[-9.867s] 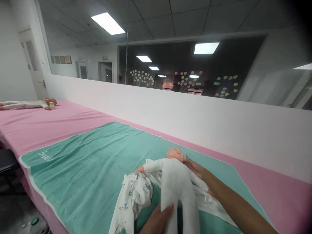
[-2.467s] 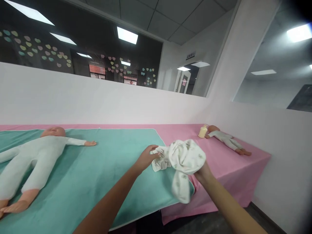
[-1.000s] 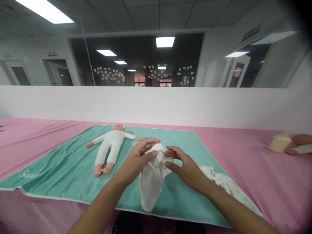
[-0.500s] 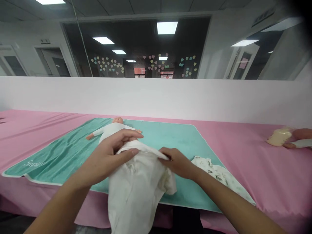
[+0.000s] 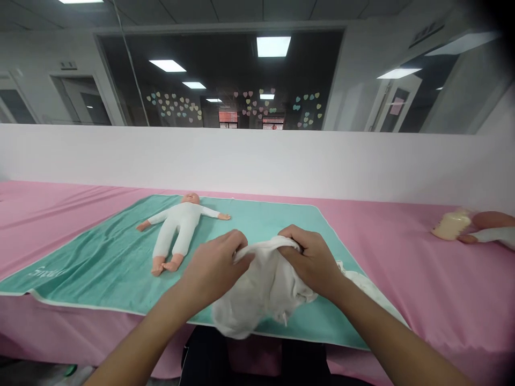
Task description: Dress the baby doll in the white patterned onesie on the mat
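A white cloth garment (image 5: 261, 292) hangs bunched between my two hands, above the front part of a green towel (image 5: 116, 268). My left hand (image 5: 219, 265) pinches its upper edge on the left. On the right, my right hand (image 5: 311, 260) is closed round the same edge, thumb in front. The garment's exact kind cannot be made out in its folds. Left of my hands a baby doll (image 5: 177, 228) with a white body and bare hands and feet lies on its back on the towel, arms spread.
Behind my right forearm lies a white patterned cloth (image 5: 368, 287), partly hidden. A pink sheet (image 5: 426, 268) covers the table. Far right are a yellowish bottle (image 5: 453, 224) and part of another doll (image 5: 494, 228). A white wall (image 5: 241, 163) with a window above stands behind.
Both hands have moved right, carrying the garment, which is now gathered up higher and hangs shorter. The doll's body and legs have come into view, and the patterned cloth is more covered by my arm.
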